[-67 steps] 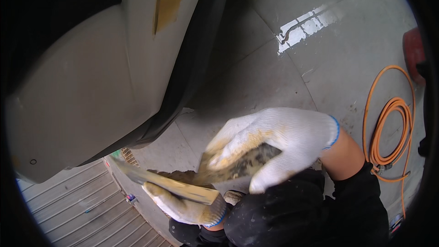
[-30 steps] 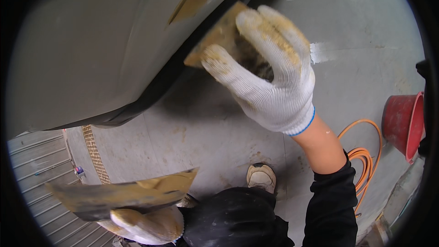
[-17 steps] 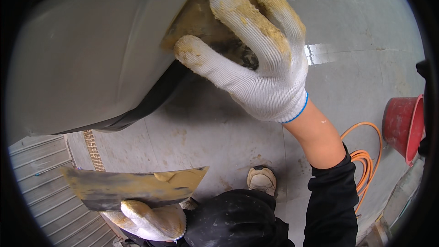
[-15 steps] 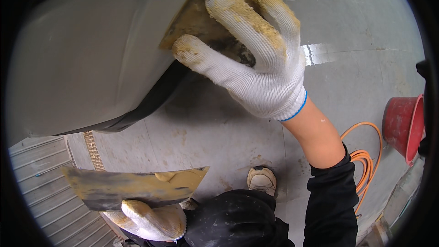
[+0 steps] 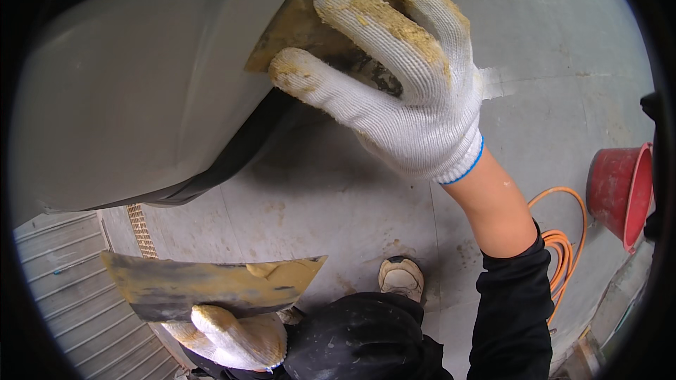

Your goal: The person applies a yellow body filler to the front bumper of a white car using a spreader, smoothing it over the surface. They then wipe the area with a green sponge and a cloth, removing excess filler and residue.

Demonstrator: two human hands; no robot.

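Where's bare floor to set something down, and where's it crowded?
Bare concrete floor lies between the grey car panel and the shoe, and again upper right above the red bucket. It is crowded by the orange hose and bucket at right. The ribbed shutter borders lower left.

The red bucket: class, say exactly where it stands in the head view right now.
The red bucket stands on the grey floor at the far right edge of the head view, beside the coiled orange hose and right of the right hand's forearm.
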